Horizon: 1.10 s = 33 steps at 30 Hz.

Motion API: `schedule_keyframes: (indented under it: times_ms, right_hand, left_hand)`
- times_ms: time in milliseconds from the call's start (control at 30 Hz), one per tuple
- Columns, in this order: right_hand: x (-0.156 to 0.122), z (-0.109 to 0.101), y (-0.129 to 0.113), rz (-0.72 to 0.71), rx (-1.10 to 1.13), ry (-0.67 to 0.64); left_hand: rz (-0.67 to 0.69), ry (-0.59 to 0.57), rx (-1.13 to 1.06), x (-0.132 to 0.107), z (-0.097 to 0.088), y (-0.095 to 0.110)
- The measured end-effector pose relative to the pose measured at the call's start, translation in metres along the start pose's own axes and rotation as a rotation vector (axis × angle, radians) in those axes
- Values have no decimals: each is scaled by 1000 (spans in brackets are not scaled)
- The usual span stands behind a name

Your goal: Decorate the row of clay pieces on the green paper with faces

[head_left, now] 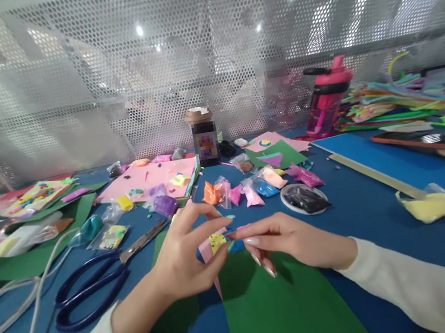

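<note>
My left hand [189,250] and my right hand [288,237] meet over green paper [286,302], fingertips almost touching. My left thumb and fingers curve in a loose pinch around a tiny piece that I cannot make out. On its other side, my right thumb and index finger are pressed together, partly hiding it. Just behind the fingertips lies a yellow dotted piece [217,241] on pink paper [206,251]. A bit of blue material [236,245] shows below the fingertips; whether it is held or lying there, I cannot tell.
Blue-handled scissors [93,288] and a white cable [31,320] lie at left. Small bags of coloured clay [252,193] spread behind my hands. A lidded cup [203,135] and pink bottle [328,99] stand farther back, before a perforated metal screen [212,50].
</note>
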State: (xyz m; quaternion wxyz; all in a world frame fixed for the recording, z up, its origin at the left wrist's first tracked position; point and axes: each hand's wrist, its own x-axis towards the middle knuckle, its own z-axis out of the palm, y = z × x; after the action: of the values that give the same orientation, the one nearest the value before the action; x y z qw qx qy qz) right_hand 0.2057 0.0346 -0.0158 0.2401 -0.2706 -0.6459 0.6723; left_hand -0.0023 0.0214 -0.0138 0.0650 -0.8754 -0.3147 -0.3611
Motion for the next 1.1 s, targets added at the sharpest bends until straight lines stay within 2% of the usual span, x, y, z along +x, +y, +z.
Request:
schedule_keyframes:
  times_ms: [167,367,500,767,967,1100]
  right_hand:
    - [2,3,10,-19,-66,46]
    - [3,0,12,3,-190,281]
    - [2,-1,10,-13,-176,368]
    - [1,8,13,3,-183,279]
    - [-3,11,13,2,-227,236]
    - [-3,13,12,0,-236,246]
  left_hand:
    - [115,-10,122,-11,3,2]
    - [88,-13,120,-13,-1,-2]
    - [84,-14,95,-13,5,1]
    - [117,-15,63,-10,14,17]
    - [82,0,83,-13,13,19]
    - [95,-49,45,-14,17,15]
